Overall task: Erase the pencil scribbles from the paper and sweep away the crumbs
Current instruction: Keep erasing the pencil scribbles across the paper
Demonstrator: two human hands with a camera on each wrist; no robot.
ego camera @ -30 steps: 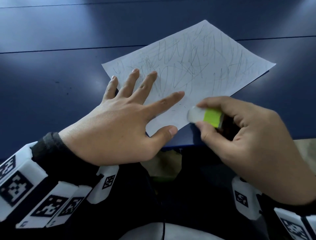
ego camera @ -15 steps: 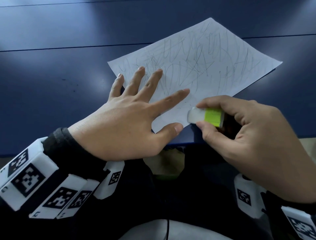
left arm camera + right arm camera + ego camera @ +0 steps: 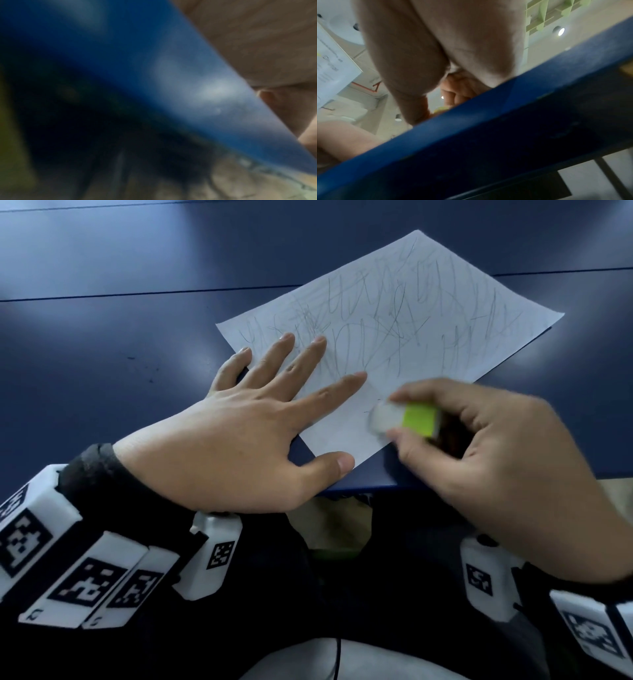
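Note:
A white sheet of paper [image 3: 428,313] covered in grey pencil scribbles lies tilted on the dark blue table [image 3: 120,337], its near corner close to the table's front edge. My left hand [image 3: 260,412] lies flat with fingers spread on the paper's near left part, pressing it down. My right hand [image 3: 486,440] pinches a white eraser with a yellow-green sleeve [image 3: 404,419] between thumb and forefinger, its white tip on the paper's near corner. The right wrist view shows my right palm [image 3: 436,44] above the blue table edge [image 3: 488,121]. The left wrist view is blurred.
The table's front edge [image 3: 370,487] runs just below the paper's corner, with my dark-clothed lap beneath it. A seam [image 3: 137,294] crosses the tabletop behind the paper. Small dark specks [image 3: 150,371] dot the table left of the sheet.
My right hand has slid the eraser up and inward from the paper's edge onto the near corner, and the hand looks motion-blurred. My left hand stays pressed on the sheet.

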